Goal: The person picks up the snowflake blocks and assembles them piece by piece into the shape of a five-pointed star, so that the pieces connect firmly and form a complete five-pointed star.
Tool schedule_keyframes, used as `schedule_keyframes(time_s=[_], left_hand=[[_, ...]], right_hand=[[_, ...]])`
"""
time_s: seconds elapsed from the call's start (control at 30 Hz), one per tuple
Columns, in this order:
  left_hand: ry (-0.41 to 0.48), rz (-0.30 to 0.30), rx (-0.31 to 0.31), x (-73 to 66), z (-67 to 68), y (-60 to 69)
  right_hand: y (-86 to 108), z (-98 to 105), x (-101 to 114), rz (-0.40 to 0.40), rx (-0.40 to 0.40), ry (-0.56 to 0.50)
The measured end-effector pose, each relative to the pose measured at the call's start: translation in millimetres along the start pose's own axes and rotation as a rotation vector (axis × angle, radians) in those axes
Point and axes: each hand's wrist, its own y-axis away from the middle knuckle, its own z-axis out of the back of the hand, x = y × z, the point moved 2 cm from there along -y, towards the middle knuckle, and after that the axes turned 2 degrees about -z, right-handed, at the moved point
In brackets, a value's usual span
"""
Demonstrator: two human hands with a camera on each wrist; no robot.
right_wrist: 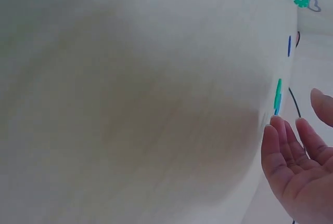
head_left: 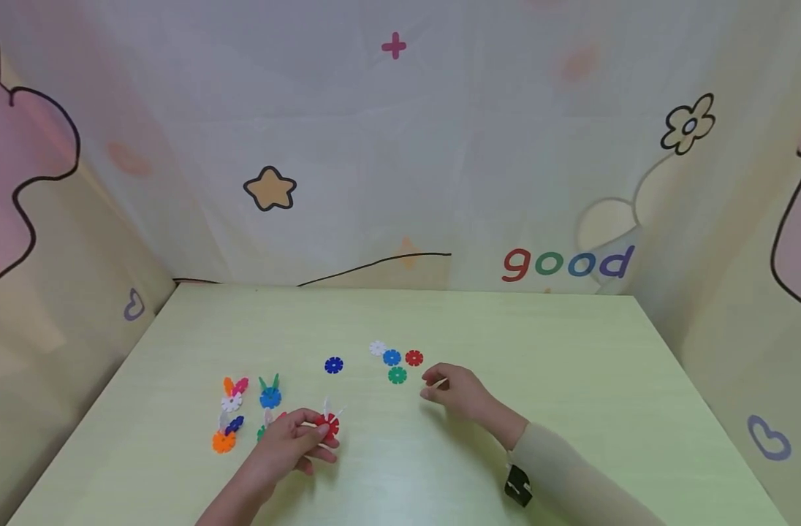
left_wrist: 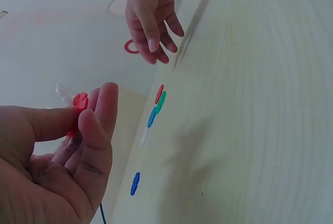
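Note:
My left hand [head_left: 291,446] pinches a red notched plastic disc [head_left: 330,424] between thumb and fingers, above the table. Two pale discs stick up from its top edge like ears; the left wrist view shows the red disc [left_wrist: 80,101] mostly edge-on. My right hand [head_left: 460,391] hovers with loosely bent fingers and nothing between them. Closest to it lie a loose red disc [head_left: 414,358] and a green disc [head_left: 397,375]. A light blue disc [head_left: 392,357] and a white disc [head_left: 377,348] lie beside these. Farther left is a dark blue disc [head_left: 333,365].
Several joined disc figures stand at the left: a white one [head_left: 232,402], a blue one [head_left: 270,397] with green ears, and an orange one [head_left: 224,441]. A green figure [head_left: 261,433] is partly hidden behind my left hand. Printed curtains surround the pale table [head_left: 571,365].

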Motion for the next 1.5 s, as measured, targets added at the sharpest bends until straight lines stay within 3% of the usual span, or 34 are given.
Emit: schedule_keyframes(time_s=[0.5,0.9,1.2,1.5], left_hand=[[0.008,0.0,0.016,-7.0,-1.6,4.5],[0.019,-0.043,0.062,-9.7,-7.8,8.4],[0.011,-0.02,0.05,-14.1,-10.9,7.9],[0.016,-0.039,0.059,-14.5,-11.4,8.0]], right_hand=[[-44.1,4.9,8.0,-0.046,-0.021,0.026],[-77.1,5.7,2.6,-0.081,-0.01,0.146],[-82.4,2.0,1.8,-0.094,0.003,0.153],[-83.8,-4.3,2.9,-0.062,-0.004,0.19]])
